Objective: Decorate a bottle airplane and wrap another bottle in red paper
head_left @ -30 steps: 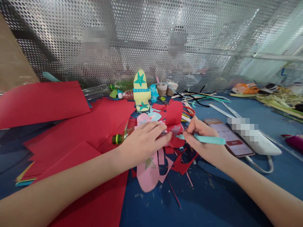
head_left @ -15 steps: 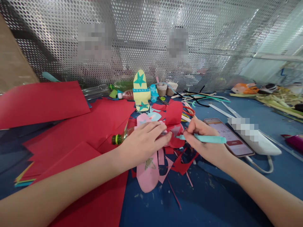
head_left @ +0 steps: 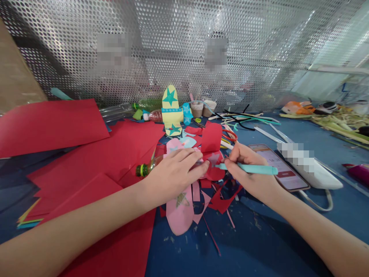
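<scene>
Bent over a blue tabletop, a person works w/ both hands: R hand grips a teal marker, its tip at a rounded red paper piece bearing a greyish star. L hand lies palm-down across a green-capped plastic bottle w/ pink paper wing, fingertips by the red piece; can't tell if it's clasping the bottle or just pressing. Bottle sits mid-tabletop, btwn red paper sheets on the left & a smartphone on the right. Paper scraps lie nearby. Bkgd: yellow paper wing on a 2nd bottle, 2 small cups, perf. metal panel.
</scene>
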The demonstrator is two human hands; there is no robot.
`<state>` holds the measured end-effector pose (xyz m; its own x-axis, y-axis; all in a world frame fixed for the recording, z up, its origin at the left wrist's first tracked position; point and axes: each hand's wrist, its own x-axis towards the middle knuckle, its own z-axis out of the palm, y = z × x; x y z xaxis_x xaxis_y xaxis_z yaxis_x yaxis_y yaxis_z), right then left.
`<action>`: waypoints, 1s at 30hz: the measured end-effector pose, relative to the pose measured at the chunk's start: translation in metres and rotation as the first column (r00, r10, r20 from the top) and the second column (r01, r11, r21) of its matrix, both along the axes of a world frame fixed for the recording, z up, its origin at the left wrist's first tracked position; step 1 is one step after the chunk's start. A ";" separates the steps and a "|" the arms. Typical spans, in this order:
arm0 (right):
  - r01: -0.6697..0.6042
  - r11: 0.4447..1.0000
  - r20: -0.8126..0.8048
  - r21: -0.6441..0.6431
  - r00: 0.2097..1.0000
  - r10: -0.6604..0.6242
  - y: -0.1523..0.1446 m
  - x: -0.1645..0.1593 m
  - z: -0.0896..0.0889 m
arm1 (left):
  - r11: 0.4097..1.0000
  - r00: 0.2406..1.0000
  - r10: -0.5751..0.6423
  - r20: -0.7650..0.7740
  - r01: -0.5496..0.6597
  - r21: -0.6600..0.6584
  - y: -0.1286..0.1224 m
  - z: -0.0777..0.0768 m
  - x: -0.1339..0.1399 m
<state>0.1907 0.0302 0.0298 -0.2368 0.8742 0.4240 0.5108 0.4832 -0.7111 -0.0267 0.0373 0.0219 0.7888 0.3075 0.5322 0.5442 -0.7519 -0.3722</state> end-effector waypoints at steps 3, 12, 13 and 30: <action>-0.001 1.000 0.000 0.009 1.000 0.001 0.000 0.000 0.000 | 1.000 1.000 0.002 -0.001 -0.002 -0.001 0.000 0.000 0.000; -0.019 0.999 0.006 0.036 1.000 0.019 0.000 -0.001 0.000 | 1.000 1.000 -0.005 0.003 0.005 -0.007 0.001 -0.001 -0.002; -0.023 0.999 0.011 0.036 1.000 0.023 0.001 -0.001 0.000 | 1.000 1.000 -0.005 0.003 0.005 -0.007 0.000 -0.001 -0.002; -0.002 1.000 0.059 0.020 0.998 0.000 0.000 -0.001 0.000 | 1.000 1.000 -0.004 -0.003 0.004 -0.007 0.001 -0.001 -0.001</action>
